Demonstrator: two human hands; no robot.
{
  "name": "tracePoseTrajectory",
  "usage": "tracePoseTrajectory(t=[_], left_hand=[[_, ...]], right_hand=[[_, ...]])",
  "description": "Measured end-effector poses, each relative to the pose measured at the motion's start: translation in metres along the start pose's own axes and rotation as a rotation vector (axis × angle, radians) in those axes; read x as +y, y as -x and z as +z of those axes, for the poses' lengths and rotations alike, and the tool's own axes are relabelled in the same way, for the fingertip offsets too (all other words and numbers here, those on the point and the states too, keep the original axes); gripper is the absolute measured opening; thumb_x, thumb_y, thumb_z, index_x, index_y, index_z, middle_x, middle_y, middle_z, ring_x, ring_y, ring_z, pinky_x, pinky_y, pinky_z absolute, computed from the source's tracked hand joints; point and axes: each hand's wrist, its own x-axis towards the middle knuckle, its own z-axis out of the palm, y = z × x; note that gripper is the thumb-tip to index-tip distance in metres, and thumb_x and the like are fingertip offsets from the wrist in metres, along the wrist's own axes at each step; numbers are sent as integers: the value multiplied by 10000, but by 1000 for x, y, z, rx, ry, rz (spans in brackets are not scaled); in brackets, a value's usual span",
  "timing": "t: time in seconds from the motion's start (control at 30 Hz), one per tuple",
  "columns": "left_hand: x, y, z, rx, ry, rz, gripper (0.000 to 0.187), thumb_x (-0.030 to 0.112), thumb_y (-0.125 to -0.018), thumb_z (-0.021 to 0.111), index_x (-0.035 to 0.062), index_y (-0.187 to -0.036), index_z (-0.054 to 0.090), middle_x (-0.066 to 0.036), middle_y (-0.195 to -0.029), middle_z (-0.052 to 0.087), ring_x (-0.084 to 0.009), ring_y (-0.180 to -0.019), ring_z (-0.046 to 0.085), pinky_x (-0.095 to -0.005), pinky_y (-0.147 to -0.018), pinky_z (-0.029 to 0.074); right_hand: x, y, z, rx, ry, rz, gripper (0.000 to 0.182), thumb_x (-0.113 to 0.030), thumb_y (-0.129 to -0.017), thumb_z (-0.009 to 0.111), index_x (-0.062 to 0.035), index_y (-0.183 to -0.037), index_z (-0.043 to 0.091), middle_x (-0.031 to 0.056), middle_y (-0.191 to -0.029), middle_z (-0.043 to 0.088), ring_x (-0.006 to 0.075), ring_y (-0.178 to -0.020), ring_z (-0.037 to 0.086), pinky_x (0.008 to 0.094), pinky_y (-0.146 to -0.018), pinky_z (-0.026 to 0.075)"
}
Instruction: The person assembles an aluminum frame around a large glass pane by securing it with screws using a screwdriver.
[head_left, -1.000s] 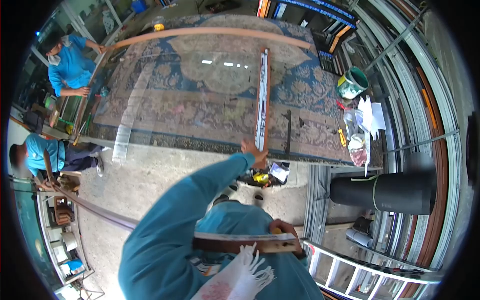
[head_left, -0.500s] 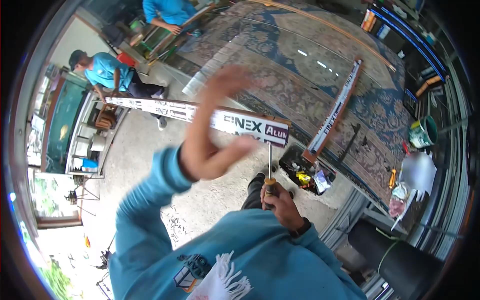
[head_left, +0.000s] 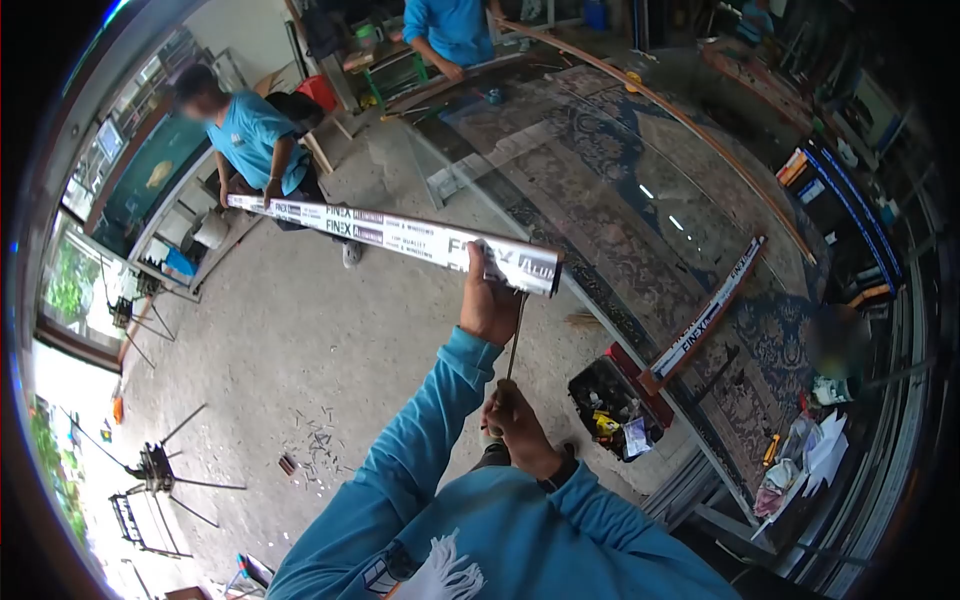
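Observation:
A long aluminum profile wrapped in white printed film stretches from the near end by my hands to a person at the left, whose hands are on its far end. My left hand grips the profile close to its near end, thumb up over the printed face and the other fingers hidden behind. Just below, my right hand is wrapped around the handle of a screwdriver. Its shaft points upward, with the tip at the lower edge of the profile beside my left hand.
To the right stands a carpet-covered table with a shorter wrapped profile across its edge. A toolbox sits on the floor below. Another person works at the back. A black stand and scattered scraps are at left.
My left hand, raised and spread before, has come down onto the profile's near end and closed on it. My right hand still holds the screwdriver. The view has shifted.

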Motion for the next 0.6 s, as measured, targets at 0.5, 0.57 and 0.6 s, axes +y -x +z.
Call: tracePoseTrajectory(t=[0.5, 0.57, 0.6], left_hand=[[86, 74, -24, 115, 535, 96, 560, 556, -972, 407, 20, -1099, 514, -149, -1097, 554, -343, -1136, 543, -438, -1000, 471], [61, 93, -43, 161, 496, 36, 566, 568, -966, 408, 26, -1089, 518, -148, -1064, 574, -338, -1095, 570, -436, -975, 489], [45, 106, -54, 212, 447, -11, 564, 568, -967, 404, 30, -1090, 521, -145, -1079, 571, -335, -1104, 565, -437, -982, 482]], right_hand=[[39, 93, -116, 420, -8, 277, 163, -44, -777, 517, -95, -932, 515, 83, -790, 595, 238, -713, 629, 383, -661, 526], [35, 96, -152, 490, -30, 311, 65, -119, -797, 532, -70, -835, 551, 76, -746, 590, 222, -712, 611, 338, -629, 495], [24, 98, -157, 613, -39, 306, 74, -140, -806, 531, -70, -819, 551, 66, -736, 580, 209, -683, 592, 323, -609, 475]])
